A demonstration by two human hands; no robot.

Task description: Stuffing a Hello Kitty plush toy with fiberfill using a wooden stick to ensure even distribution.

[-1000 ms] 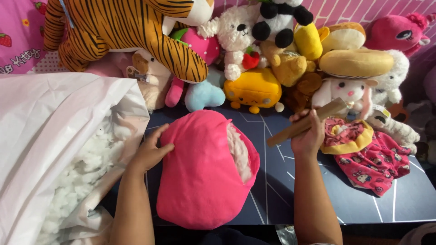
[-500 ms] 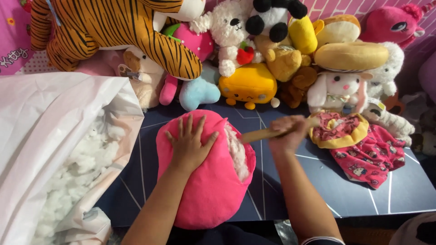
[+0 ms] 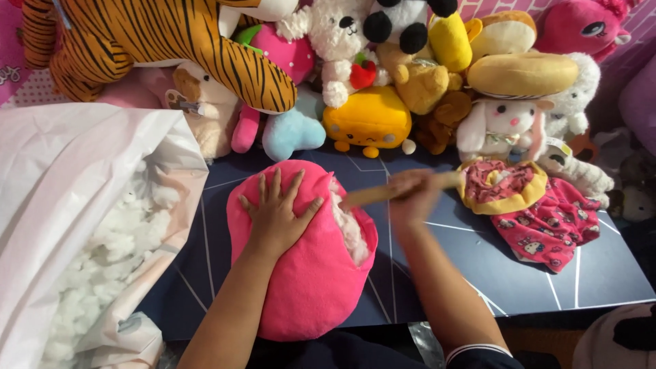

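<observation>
Pink plush shell (image 3: 307, 287), rounded and partly stuffed, laid on the dark blue table (image 3: 519, 273) near its front edge, its open seam turned to the right with white stuffing (image 3: 350, 229) showing at the gap; left hand (image 3: 277, 215) laid flat on top of the shell, fingers spread, pressed down and gripping nothing; right hand (image 3: 413, 198), blurred, closed around a wooden stick (image 3: 383, 193), the tip of which is set at the open seam, touching or just entering the stuffing, which of the two cannot be told; large white plastic bag (image 3: 61, 178) placed at the left of the table, its mouth open, loose white fibre filling (image 3: 102, 273) seen inside; flat pink patterned fabric piece (image 3: 553, 225) with a round yellow-rimmed piece (image 3: 502, 188) spread on the table to the right of the stick, well apart from the shell; a row of finished soft toys ranged along the back of the table: striped tiger (image 3: 157, 41), white teddy bear (image 3: 335, 41), orange square toy (image 3: 369, 119), pale blue toy (image 3: 294, 130), white rabbit (image 3: 499, 126), bread-shaped cushion (image 3: 523, 74), pink plush toy (image 3: 581, 27) at the far right corner.
</observation>
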